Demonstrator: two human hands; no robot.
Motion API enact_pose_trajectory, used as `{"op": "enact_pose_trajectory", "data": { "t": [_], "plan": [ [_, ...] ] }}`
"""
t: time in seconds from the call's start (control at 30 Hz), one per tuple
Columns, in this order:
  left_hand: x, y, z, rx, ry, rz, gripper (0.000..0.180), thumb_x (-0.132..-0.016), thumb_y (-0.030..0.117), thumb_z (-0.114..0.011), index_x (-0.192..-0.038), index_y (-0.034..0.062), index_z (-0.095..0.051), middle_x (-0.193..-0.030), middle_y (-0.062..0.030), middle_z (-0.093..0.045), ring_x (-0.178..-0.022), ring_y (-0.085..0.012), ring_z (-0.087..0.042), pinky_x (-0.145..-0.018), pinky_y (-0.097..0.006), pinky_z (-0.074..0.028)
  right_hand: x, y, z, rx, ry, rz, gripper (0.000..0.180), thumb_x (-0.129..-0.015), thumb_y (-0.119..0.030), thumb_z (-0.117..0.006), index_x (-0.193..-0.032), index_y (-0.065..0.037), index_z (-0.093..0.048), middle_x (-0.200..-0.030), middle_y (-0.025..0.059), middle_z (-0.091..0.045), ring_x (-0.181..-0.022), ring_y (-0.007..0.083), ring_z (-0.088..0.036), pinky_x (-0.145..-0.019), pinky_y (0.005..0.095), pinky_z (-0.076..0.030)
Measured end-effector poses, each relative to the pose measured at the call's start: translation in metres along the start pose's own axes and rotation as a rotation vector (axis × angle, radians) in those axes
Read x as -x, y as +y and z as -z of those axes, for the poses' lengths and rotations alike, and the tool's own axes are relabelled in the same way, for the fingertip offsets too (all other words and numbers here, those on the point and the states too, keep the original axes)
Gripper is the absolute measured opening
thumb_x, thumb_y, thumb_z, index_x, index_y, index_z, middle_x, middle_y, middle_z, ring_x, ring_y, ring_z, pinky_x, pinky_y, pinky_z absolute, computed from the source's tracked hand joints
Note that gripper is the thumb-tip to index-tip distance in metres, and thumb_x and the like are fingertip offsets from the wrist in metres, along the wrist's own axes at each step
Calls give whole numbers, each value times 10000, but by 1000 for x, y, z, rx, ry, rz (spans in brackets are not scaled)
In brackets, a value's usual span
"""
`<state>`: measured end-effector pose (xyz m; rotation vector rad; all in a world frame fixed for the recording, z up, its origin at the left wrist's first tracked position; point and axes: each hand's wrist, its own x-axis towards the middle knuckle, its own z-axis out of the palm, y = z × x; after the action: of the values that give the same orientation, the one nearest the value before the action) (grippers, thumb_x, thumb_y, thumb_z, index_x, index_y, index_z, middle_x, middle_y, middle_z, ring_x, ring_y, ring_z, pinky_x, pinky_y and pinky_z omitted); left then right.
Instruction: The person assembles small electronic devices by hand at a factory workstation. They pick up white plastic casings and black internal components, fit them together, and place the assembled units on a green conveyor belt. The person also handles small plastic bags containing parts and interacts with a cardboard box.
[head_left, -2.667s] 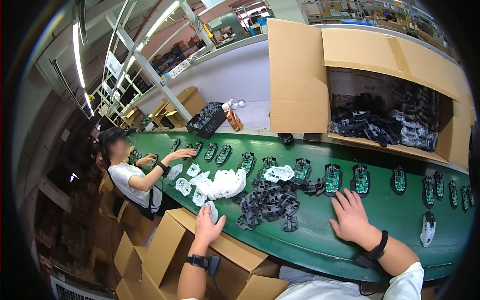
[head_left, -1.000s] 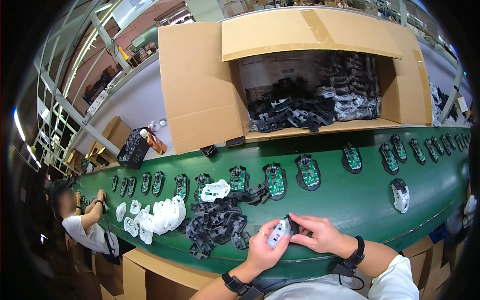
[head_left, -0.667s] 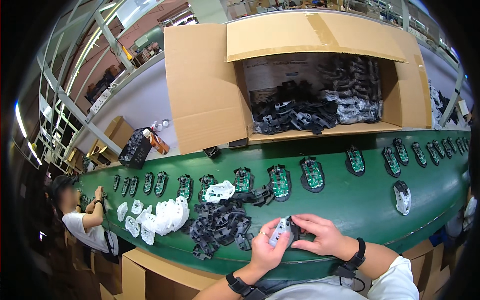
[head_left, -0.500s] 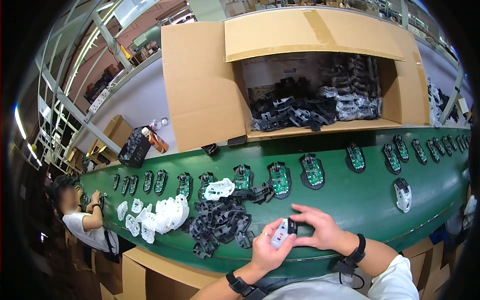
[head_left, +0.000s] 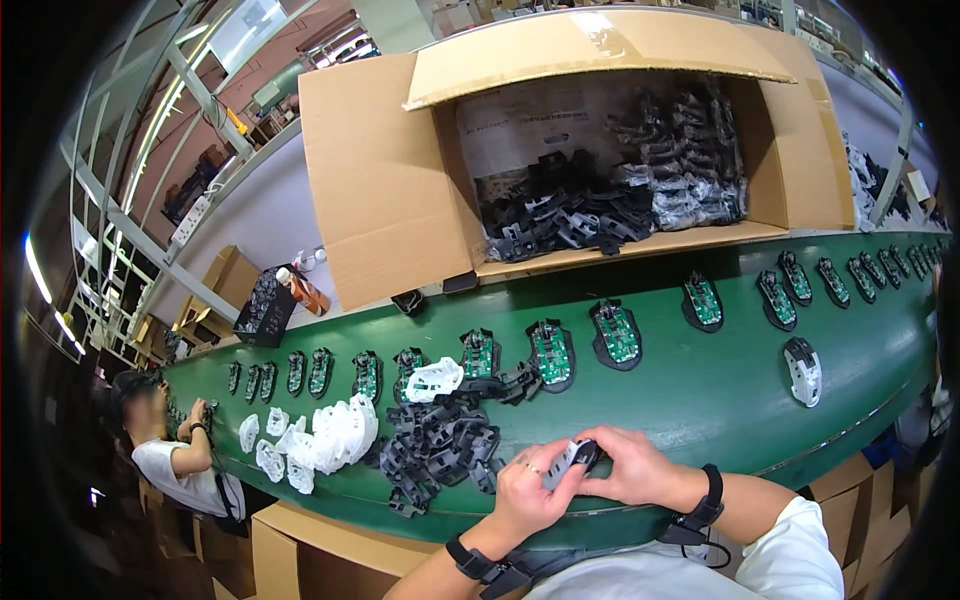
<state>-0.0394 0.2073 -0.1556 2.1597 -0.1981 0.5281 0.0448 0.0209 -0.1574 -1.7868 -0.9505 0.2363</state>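
Near the front edge of the green table, both hands hold a white and black mouse shell piece. My left hand is closed around its pale side, thumb on top. My right hand grips the black end between thumb and fingers. The underside of the piece is hidden by my hands. Left of them lies a heap of black plastic frames, with a pile of white shell parts beyond it. Another white mouse shell rests alone at the right.
Mouse bases with green circuit boards stand in a long row across the green table. Behind is an open cardboard box of black parts and bagged pieces. An orange bottle and a co-worker are at the left.
The piece has been tilted in my hands, so its pale face now shows less and more of the black part shows. The whole view has shifted slightly.
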Motion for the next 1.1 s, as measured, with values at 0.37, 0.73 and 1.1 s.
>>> {"op": "enact_pose_trajectory", "data": {
  "t": [0.37, 0.73, 1.1],
  "plan": [
    [13, 2, 4, 560, 142, 360, 146, -1013, 158, -627, -956, 24, -615, -884, -7, -615, -802, -71, -536, -709, -250, -458, -5, -12, 0, -321, -121, -99, 216, -899, -107, -766, -1076, 14, -742, -816, 64, -763, -694, 85, -681, -658, 242, -545],
    [-21, -74, 161, -960, 548, 343, 335, -834, 245, -745, -1083, 24, -714, -1244, -200, -646, -1215, -381, -573, -1067, -474, -428, -15, -2, 76, 655, 294, -39, 355, -800, -92, -734, -1148, -39, -686, -1200, 171, -680, -1100, 395, -633, -960, 448, -520],
    [-9, -104, 174, -956, 618, 437, 443, -817, 346, -742, -1055, -28, -725, -1482, -209, -520, -1475, -409, -317, -1213, -613, -114, -122, 27, -22, 719, -126, 448, 342, -821, -89, -648, -1152, -98, -733, -1114, 79, -692, -1062, 279, -630, -944, 410, -492]
  ]
}}
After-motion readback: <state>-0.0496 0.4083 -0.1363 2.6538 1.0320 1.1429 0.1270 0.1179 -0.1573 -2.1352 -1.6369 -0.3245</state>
